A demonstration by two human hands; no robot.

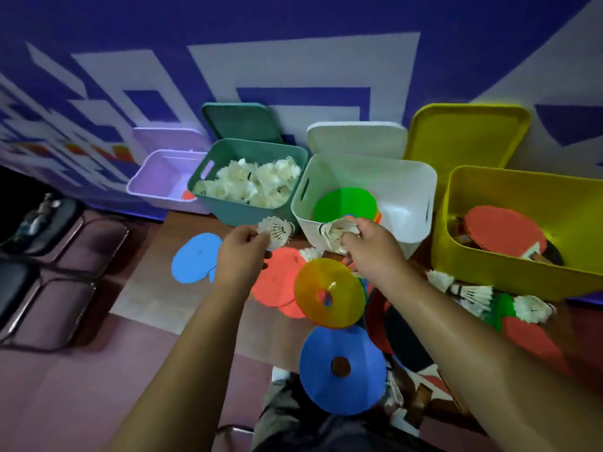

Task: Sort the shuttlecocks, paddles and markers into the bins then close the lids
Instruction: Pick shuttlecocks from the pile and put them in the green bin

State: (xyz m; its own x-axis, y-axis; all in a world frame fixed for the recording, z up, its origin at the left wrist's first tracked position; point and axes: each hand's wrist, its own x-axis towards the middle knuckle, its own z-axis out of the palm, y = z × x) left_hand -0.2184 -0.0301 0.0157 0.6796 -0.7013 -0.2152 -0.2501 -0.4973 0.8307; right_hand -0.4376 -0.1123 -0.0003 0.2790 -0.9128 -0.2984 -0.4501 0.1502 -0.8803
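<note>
Two shuttlecock loads, seen from my head camera: my left hand (241, 247) pinches one shuttlecock (274, 231), and my right hand (372, 249) grips a bunch (337, 235) lying crosswise at the white bin (408, 231). The teal bin (235, 210) lies ahead-left, nearer my left hand.

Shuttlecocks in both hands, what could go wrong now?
1. The right hand pinches shuttlecocks right at the white bin, which holds markers. A slip might land them in the wrong bin.
2. The teal bin looks heaped, so the left hand's shuttlecock might roll off, or the lid might not shut.
3. Loose shuttlecocks by the yellow bin could be missed.
</note>
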